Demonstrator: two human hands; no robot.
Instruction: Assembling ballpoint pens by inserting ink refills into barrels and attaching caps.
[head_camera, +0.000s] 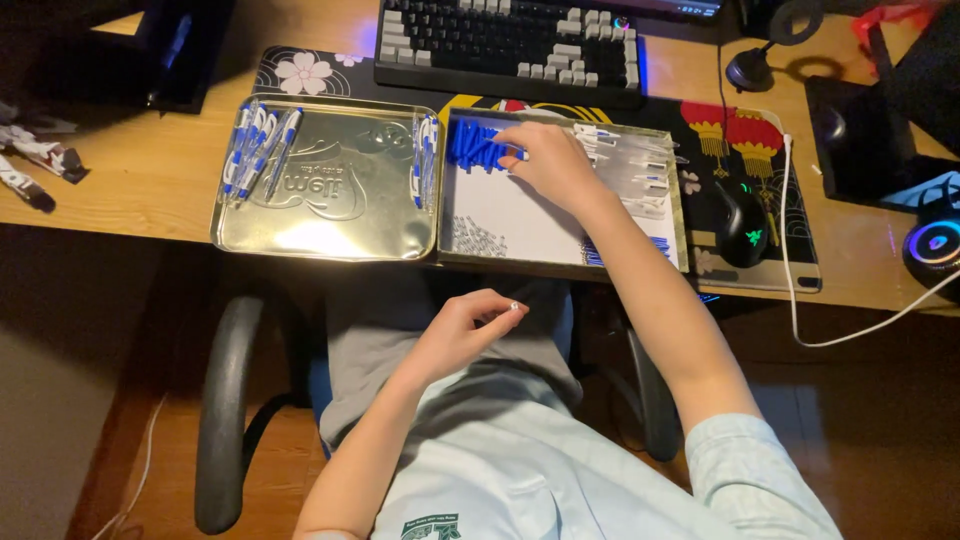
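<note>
Head view: wooden desk (150, 170) carries a silver tin lid (330, 190) with assembled blue-white pens (258, 150), beside an open tin tray (560, 235). Right hand (552, 165) rests in the tray, fingertips touching blue pen parts (478, 145); grip unclear. Left hand (462, 330), above the lap, pinches a tiny white piece (514, 306).

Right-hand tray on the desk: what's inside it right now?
Inside the tray: blue caps top left, small springs below, clear barrels at right. The right hand covers whatever lies beneath it.
</note>
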